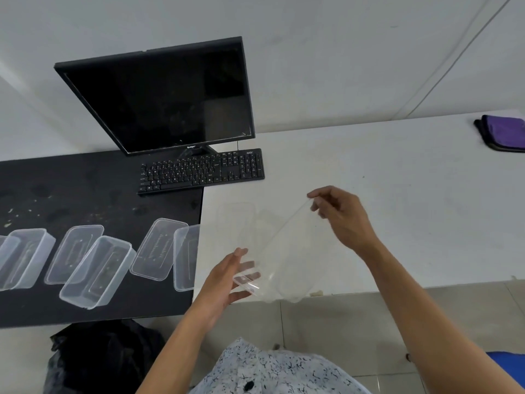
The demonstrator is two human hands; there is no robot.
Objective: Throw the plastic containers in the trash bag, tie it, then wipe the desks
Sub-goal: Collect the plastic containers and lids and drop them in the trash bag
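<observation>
Over the smooth white counter [397,200], both hands gripped a clear rectangular container [281,260]: left hand [227,280] below, right hand [341,220] pinching its rim.

There is a single view, from a camera worn on the person's head, looking forward and steeply down. It is wide-angle, so straight edges bow and the wall leans away at the top. The lens sits close above the forearms, which enter from the bottom edge; the left hand [227,275] and right hand [342,217] fall near the middle of the frame. The person's patterned shirt [272,371] fills the lower centre, directly beneath the camera. Ahead lie the black counter [93,194] on the left and the white counter [397,194] on the right, with the monitor [159,95] farther back, and floor tiles [355,322] below
</observation>
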